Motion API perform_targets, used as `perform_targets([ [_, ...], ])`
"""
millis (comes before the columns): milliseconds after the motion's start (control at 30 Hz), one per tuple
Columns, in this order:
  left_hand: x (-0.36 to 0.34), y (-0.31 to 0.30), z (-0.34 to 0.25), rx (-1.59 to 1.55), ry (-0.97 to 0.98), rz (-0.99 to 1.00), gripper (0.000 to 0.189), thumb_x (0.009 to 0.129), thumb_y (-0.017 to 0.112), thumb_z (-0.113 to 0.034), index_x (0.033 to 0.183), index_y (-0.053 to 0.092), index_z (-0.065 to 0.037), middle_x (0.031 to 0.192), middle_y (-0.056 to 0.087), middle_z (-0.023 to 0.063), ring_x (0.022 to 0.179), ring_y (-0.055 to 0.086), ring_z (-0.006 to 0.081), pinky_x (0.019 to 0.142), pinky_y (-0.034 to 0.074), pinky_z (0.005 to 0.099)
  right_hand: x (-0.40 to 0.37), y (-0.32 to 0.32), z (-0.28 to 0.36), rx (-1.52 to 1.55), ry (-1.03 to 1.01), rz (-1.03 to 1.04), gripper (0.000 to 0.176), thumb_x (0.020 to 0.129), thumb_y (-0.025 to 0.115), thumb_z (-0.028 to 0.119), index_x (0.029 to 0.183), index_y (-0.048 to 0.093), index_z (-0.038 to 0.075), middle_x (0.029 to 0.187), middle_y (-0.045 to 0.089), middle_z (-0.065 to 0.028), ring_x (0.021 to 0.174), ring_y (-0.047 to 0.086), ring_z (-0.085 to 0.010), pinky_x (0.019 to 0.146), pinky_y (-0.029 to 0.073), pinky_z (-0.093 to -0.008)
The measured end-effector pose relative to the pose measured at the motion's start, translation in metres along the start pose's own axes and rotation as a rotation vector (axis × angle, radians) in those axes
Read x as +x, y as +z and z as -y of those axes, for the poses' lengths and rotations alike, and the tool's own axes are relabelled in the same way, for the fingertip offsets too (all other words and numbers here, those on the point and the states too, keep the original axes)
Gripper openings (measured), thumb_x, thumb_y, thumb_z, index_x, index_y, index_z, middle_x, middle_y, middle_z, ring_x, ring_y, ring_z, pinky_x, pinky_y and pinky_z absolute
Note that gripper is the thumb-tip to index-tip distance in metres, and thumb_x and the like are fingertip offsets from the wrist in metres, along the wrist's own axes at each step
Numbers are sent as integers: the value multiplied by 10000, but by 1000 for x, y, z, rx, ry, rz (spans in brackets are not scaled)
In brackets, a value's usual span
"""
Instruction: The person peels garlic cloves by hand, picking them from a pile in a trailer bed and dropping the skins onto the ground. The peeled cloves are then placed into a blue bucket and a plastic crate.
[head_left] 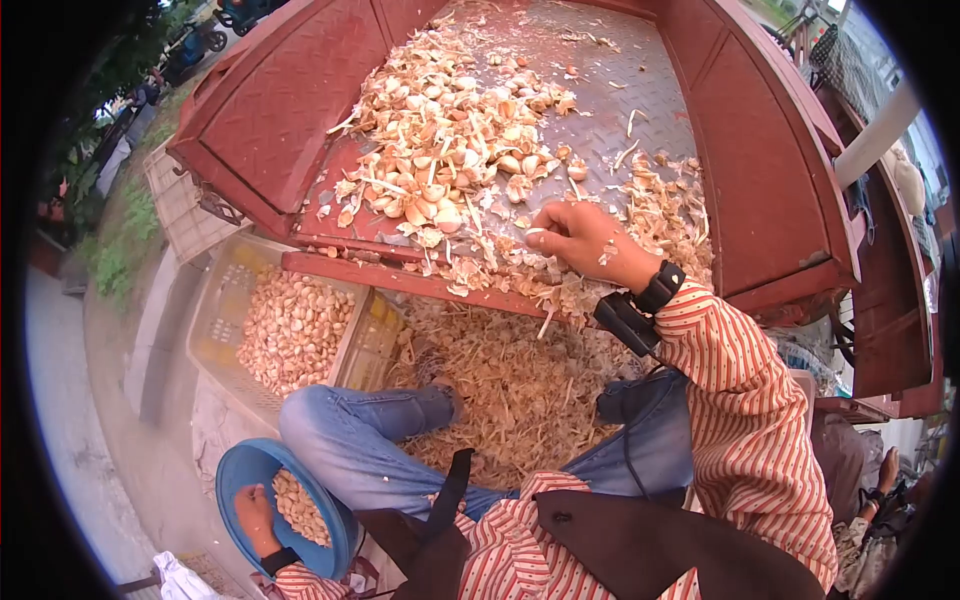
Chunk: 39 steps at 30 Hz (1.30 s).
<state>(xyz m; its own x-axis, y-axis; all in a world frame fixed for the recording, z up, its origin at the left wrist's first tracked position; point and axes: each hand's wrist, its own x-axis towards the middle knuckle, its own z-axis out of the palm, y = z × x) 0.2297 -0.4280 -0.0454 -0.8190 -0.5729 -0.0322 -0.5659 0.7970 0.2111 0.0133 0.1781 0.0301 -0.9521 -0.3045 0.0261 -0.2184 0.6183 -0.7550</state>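
Red-steel bed point(620, 90) carries the garlic point(450, 130) at 12 o'clock. The right hand point(580, 240) curls narrow at its edge, contents unclear. At 7 o'clock the left hand point(255, 515) grips a bowl point(240, 470) of cloves point(300, 508); tilted, it could spill them into the husks point(510, 390).

Head camera looks forward and down, close above the cart bed point(650, 100)

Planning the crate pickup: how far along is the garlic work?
Done: the crate is well filled with cloves, the blue bowl at the left hand holds some, and skins cover the ground. In hand: the right hand works at the near edge of the heap. Left: that large heap on the red bed.
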Motion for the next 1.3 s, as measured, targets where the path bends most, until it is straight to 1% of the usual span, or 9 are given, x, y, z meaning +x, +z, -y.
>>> perform_targets([
  [33,-7,0,-8,175,46,10,258,848,541,-185,946,607,45,765,600,113,735,581,201,686,457,295,-3,-1,6,162,85,53,261,891,550,263,796,554,20,608,505,-15,551,468,-97,508,379,-255],
  [167,-18,-25,-174,-522,317,-35,342,877,533,-165,1140,522,54,1005,581,145,890,576,208,771,452,291,-8,10,14,427,111,123,380,924,495,335,702,518,28,560,438,28,512,397,-61,469,335,-243],
  [400,-111,20,-427,-1315,766,692,334,907,529,-141,1194,478,21,888,607,60,749,577,91,664,472,220,-30,29,53,320,-84,22,371,927,469,333,786,568,4,602,548,-104,556,517,-194,543,420,-344],
  [600,-108,16,-431,-1366,580,985,298,921,504,-141,1175,502,14,774,554,10,602,477,37,529,383,158,-29,1,41,-53,-14,43,353,912,463,362,853,587,37,700,582,-193,670,566,-373,586,440,-421],
  [667,-103,-8,-427,-1438,548,1173,313,924,501,-163,1182,504,15,734,520,-7,555,418,26,495,335,149,-1,-15,6,-253,-29,-220,294,881,500,327,847,576,46,744,565,-183,764,570,-375,638,424,-460],
  [833,-150,-102,-419,-1716,1001,1683,325,909,492,-150,1106,508,108,725,553,83,571,506,125,484,382,214,56,-48,-95,-565,-71,-194,180,791,541,170,888,561,20,829,580,-208,812,569,-389,701,455,-468],
  [967,-174,-111,-417,-2012,1321,1656,253,887,513,-97,1049,551,94,832,638,160,635,639,238,498,481,275,48,-25,-62,-701,-105,12,182,762,554,151,834,551,-17,729,593,-197,716,578,-392,660,465,-446],
  [1100,-183,-104,-412,-2032,1423,1644,247,877,521,-91,1062,552,69,852,647,144,687,650,248,525,500,277,16,-13,-19,196,253,-3,164,860,530,123,939,578,-13,742,623,-102,721,635,-177,632,506,-299],
  [1300,-206,-103,-407,-2194,1217,1665,256,882,517,-106,1072,554,61,856,645,139,684,645,249,510,493,279,-15,-8,-9,1053,259,68,258,926,482,134,1151,487,6,977,604,-85,829,627,-134,701,534,-225],
])
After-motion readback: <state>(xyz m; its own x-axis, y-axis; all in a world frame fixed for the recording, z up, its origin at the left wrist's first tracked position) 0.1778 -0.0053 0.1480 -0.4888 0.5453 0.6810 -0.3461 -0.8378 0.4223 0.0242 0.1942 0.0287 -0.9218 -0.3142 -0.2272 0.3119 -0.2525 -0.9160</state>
